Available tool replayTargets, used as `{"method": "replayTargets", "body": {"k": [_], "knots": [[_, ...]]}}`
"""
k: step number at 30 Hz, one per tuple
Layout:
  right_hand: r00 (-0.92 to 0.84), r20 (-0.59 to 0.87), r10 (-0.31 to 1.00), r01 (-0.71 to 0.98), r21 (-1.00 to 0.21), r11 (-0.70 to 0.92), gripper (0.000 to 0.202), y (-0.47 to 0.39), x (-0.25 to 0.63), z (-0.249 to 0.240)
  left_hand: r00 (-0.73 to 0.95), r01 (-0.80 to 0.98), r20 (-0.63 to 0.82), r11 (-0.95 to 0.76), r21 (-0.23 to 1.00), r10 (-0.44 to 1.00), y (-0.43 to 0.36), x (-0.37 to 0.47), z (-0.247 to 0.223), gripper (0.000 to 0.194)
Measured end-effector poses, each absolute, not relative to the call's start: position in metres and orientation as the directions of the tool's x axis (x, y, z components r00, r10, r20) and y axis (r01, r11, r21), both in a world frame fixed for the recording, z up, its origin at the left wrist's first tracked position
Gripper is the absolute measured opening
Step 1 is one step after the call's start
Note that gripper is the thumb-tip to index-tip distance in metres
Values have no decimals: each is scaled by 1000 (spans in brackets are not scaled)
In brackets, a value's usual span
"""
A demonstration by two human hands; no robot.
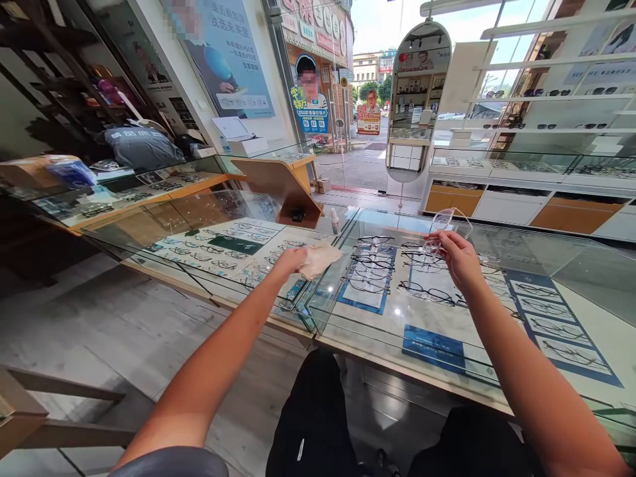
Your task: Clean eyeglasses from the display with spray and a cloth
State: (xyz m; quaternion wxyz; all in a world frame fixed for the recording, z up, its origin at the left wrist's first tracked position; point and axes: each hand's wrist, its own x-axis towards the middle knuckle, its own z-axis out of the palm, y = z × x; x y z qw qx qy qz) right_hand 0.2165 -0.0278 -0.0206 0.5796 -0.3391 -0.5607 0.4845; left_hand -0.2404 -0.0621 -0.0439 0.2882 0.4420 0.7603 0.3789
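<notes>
So I'm using the small white bottle [334, 222] on the glass-topped display surface [358, 324] as my landmark here. The left hand [293, 258] has its fingers closed on a thin, pale beige cloth [320, 258], on the near side of the bottle, with the loose part of the cloth sticking out to the right. Can't really tell how each finger sits on it, since the hand is small in the view and partly hides its own grip. The right hand [457, 255] is off to the right of the bottle, thumb and fingers pinched together on a pair of clear eyeglasses [444, 217], held up above the surface. Which exact part of the frame is pinched is too small to say. The eyeglasses and cloth are well apart. A column of dark-framed glasses [373, 258] sits to the near right of the bottle, and a flat blue rectangular card [432, 346] is further toward the person on that side. Left of the bottle there's a flat dark green rectangle [235, 245] among more frames, and the tall oval mirror [420, 99] stands beyond it, to the right.
</notes>
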Motion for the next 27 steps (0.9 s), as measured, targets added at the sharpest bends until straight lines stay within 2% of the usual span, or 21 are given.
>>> {"method": "replayTargets", "body": {"k": [4, 10, 16, 21, 24, 27], "knots": [[-98, 324, 941, -161, -938, 306, 29, -28, 215, -20, -404, 313, -231, 370, 874, 885, -60, -248, -43, 44], [-100, 336, 936, -139, -937, 322, 30, -31, 214, -18, -459, 235, -298, 438, 867, 837, -55, -254, -45, 28], [-109, 336, 935, -120, -939, 323, 28, -36, 213, -16, -459, 235, -337, 479, 846, 822, -51, -255, -44, 31], [-115, 343, 932, -105, -938, 331, 29, -35, 213, -17, -488, 169, -373, 505, 847, 789, -47, -257, -43, 21], [-118, 352, 929, -81, -935, 344, 31, -34, 213, -17, -454, 80, -435, 522, 849, 778, -49, -265, -38, 17], [-124, 359, 925, -59, -933, 355, 32, -34, 213, -17, -389, 22, -476, 525, 851, 789, -57, -272, -32, 23]]}}
